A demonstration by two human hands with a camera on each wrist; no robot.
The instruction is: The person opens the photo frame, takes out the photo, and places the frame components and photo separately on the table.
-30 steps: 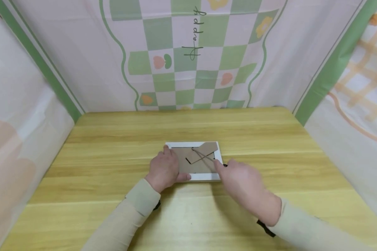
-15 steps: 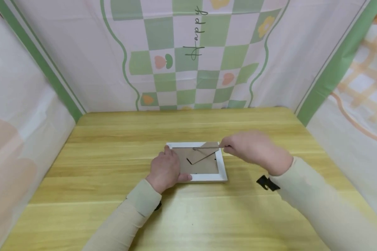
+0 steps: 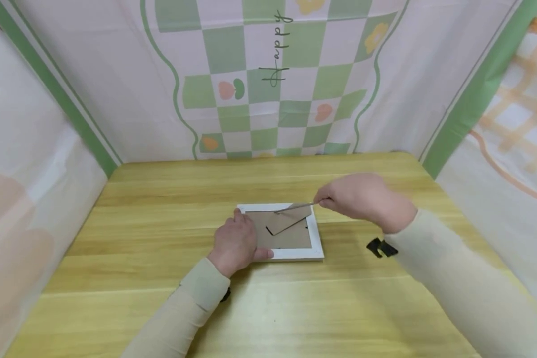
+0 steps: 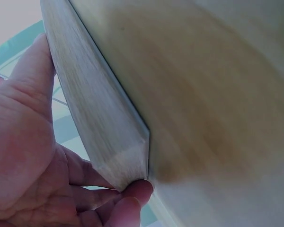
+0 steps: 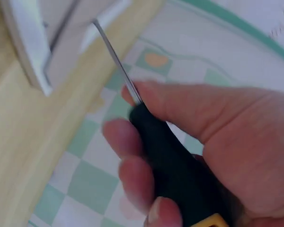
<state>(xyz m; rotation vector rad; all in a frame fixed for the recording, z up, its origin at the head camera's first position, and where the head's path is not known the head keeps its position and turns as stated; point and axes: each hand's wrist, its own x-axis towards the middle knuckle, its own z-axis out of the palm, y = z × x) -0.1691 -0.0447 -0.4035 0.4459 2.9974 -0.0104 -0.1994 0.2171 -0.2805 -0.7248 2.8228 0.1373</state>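
A picture frame (image 3: pixel 316 246) lies face down on the table, its white border around a brown backing board (image 3: pixel 291 240). Slanting over the board is a brown stand flap (image 3: pixel 299 213), which reaches the far right corner. My left hand (image 3: pixel 233 243) grips the frame's left end, thumb along the near side; the left wrist view shows fingertips curled round a corner of the frame's edge (image 4: pixel 99 104). Beyond the right end, my right hand (image 3: pixel 362 201) holds a screwdriver (image 5: pixel 163 156) by its dark handle. The screwdriver's tip is at the backing's far edge; whether it touches is unclear.
The wood-grain table (image 3: pixel 268 308) extends on all sides of the frame. Behind it hangs a green-and-white checked cloth (image 3: pixel 264 114), and more printed cloth hangs at the left and right sides. A black strap (image 3: pixel 382 247) shows at the right wrist.
The right hand has swung from the frame's near right part to beyond its far right corner, turning the screwdriver's shaft while its tip stays near the same spot. The left hand keeps its place.
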